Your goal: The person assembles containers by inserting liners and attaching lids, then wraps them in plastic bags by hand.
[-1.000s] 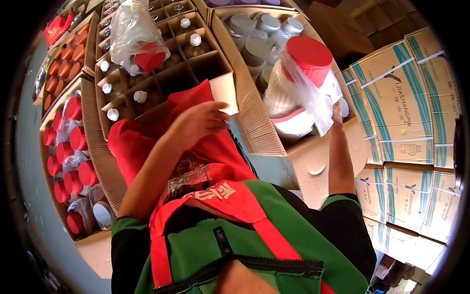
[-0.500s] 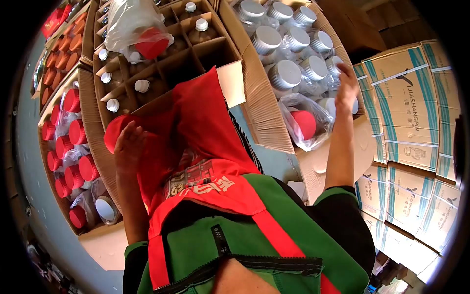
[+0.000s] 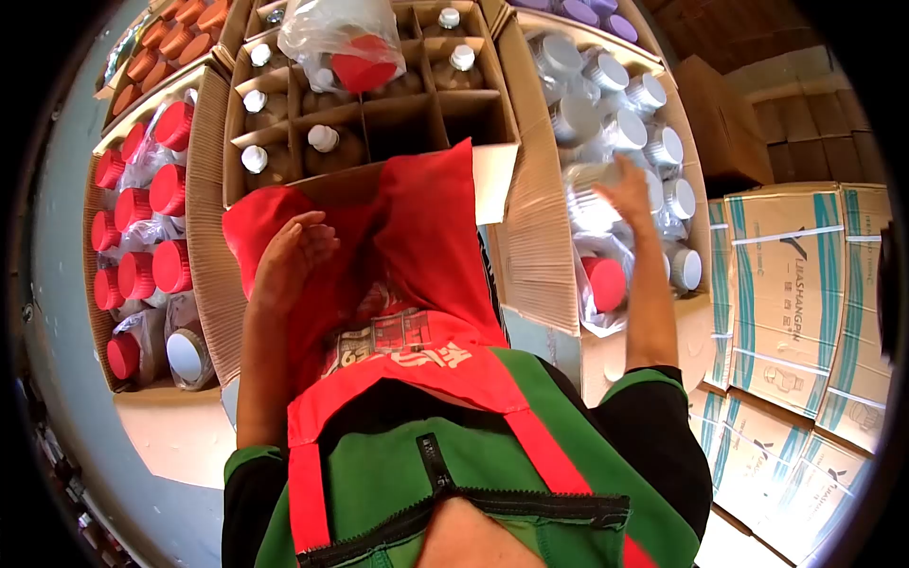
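My left hand point(image 3: 295, 254) hovers over the red apron point(image 3: 407, 208), palm turned inward, fingers loosely stretched and holding nothing. My right hand point(image 3: 629, 196) is over the right-hand carton, blurred, thumb and fingers apart at the right edge of a white-lidded jar point(image 3: 589, 194). Whether it touches that jar is hard to tell. More white-lidded jars point(image 3: 625, 130) in clear plastic wrap stand around it. Just below lies a bagged jar with a red lid point(image 3: 604, 284).
A divided carton point(image 3: 374, 168) ahead holds white-capped bottles point(image 3: 323, 139), with a bagged red-lidded jar point(image 3: 364, 64) on top. At left stands a carton of red-lidded jars point(image 3: 134, 205). Orange lids point(image 3: 177, 40) and purple lids point(image 3: 579, 11) show farther back; strapped boxes point(image 3: 786, 284) are stacked at right.
My right hand has moved left and inward over the white-lidded jars. My left hand has turned, its fingers now pointing more to the right. The view has shifted, bringing purple lids into sight.
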`<act>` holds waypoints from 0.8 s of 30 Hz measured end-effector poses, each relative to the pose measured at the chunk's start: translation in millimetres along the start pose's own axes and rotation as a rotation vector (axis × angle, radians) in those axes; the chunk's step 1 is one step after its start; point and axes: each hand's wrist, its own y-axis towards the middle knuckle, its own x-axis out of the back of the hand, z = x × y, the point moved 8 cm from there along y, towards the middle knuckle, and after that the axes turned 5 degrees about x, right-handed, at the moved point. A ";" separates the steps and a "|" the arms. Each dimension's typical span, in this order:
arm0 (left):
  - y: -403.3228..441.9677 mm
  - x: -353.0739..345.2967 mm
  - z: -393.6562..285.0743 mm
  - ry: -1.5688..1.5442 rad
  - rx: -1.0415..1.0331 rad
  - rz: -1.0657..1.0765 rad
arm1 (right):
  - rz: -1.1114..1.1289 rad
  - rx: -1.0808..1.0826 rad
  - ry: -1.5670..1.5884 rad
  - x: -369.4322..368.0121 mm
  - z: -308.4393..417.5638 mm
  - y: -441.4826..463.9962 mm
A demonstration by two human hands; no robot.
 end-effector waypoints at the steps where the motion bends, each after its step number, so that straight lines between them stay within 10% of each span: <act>1: 1.8 -1.1 1.4 -0.004 0.027 0.000 | 0.043 0.050 0.147 32.6 14.8 -4.9; 6: 26.5 -27.9 1.5 0.059 0.138 -0.001 | -0.341 0.266 0.543 227.5 104.3 -75.7; 14: 78.9 -121.4 -10.1 0.281 0.051 0.216 | -0.562 0.842 0.174 367.6 193.3 -163.1; 19: 80.2 -69.6 -104.7 0.092 -0.326 0.050 | -0.796 0.637 0.886 300.2 207.9 -143.6; 24: -21.5 53.1 -244.1 -0.021 -0.873 -0.326 | -0.506 0.801 1.005 147.7 286.7 -152.2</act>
